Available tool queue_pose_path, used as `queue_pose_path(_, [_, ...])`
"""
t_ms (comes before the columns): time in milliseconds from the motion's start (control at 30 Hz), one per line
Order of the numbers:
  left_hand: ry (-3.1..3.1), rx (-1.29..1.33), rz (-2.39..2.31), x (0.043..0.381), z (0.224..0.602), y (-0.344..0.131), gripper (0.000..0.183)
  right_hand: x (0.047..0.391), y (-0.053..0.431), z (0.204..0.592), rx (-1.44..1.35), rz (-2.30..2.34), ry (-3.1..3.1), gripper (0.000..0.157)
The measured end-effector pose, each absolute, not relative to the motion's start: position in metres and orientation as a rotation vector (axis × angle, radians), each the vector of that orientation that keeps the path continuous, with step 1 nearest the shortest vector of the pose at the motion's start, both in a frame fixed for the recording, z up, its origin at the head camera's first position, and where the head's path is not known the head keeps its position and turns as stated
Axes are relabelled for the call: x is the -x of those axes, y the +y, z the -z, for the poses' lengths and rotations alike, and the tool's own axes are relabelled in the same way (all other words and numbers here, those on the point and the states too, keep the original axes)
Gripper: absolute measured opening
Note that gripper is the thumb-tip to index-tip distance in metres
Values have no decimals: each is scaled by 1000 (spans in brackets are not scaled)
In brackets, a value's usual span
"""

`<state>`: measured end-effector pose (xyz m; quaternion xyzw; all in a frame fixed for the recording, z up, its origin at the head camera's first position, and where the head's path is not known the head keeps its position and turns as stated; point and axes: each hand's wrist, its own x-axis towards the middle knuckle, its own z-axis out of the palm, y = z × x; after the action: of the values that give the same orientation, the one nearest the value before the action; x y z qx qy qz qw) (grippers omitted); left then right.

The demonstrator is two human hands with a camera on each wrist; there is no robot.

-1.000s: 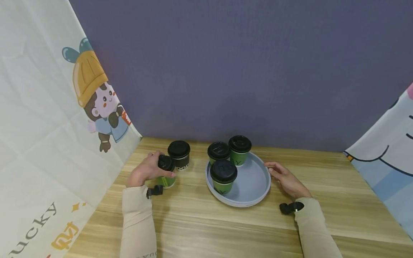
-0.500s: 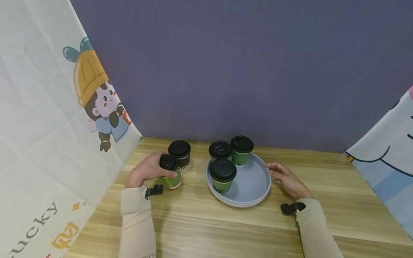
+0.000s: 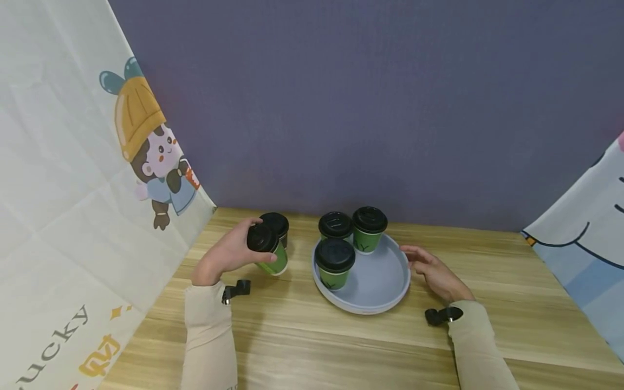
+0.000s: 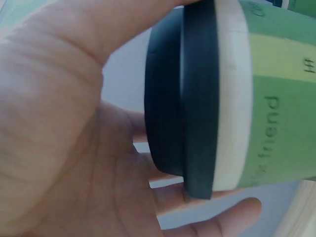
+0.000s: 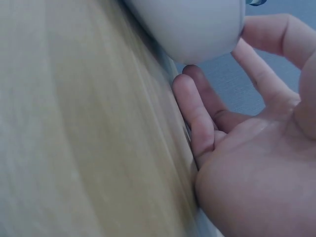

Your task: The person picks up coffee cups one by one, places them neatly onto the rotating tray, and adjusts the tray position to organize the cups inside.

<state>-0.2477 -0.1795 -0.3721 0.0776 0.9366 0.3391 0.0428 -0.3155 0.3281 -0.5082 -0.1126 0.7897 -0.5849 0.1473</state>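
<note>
In the head view my left hand (image 3: pixel 229 252) grips a green lidded paper coffee cup (image 3: pixel 278 261) near its black lid, and the cup leans. The left wrist view shows that cup's lid (image 4: pixel 200 98) between thumb and fingers. Just behind it stands a dark lidded paper cup (image 3: pixel 277 221), partly hidden. My right hand (image 3: pixel 436 273) touches the right rim of a round pale blue tray (image 3: pixel 377 292) with its fingertips, which the right wrist view shows against the tray's outer wall (image 5: pixel 197 29).
Standing on the tray's left and back are three green lidded cups: a front cup (image 3: pixel 335 265), a back left cup (image 3: pixel 336 225) and a back right cup (image 3: pixel 369 230). A purple-grey panel (image 3: pixel 341 108) rises behind the wooden table (image 3: pixel 312 352), with printed white cloth (image 3: pixel 63 162) at the left.
My left hand has shifted the green cup rightward and slightly away, tilting it and covering more of the dark cup. The right hand has stayed at the tray rim.
</note>
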Motion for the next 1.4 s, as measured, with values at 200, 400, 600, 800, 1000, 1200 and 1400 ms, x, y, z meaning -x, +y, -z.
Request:
queue_pose_path(200, [2914,-286,-1096,246,367,-176,104,316,328,508,319,1684,2265,56])
queue_pose_path(400, [2967,-351,-1133,245,364,-173,100,316,326,508,308,1651,2293,52])
queue_pose_path(600, [3000,-405,-1178,245,362,-170,96,315,324,509,303,1619,2342,55])
queue_pose_path(800, [3028,-481,-1246,244,359,-167,93,313,320,504,270,1625,2347,56])
queue_pose_path(1000, [3053,-496,-1339,242,356,-166,91,314,320,505,278,1640,2347,53])
queue_pose_path(1200, [3101,-485,-1366,239,353,-166,91,314,321,506,308,1661,2323,51])
queue_pose_path(1400, [3115,-512,-1369,238,352,-166,90,314,321,506,333,1674,2293,50])
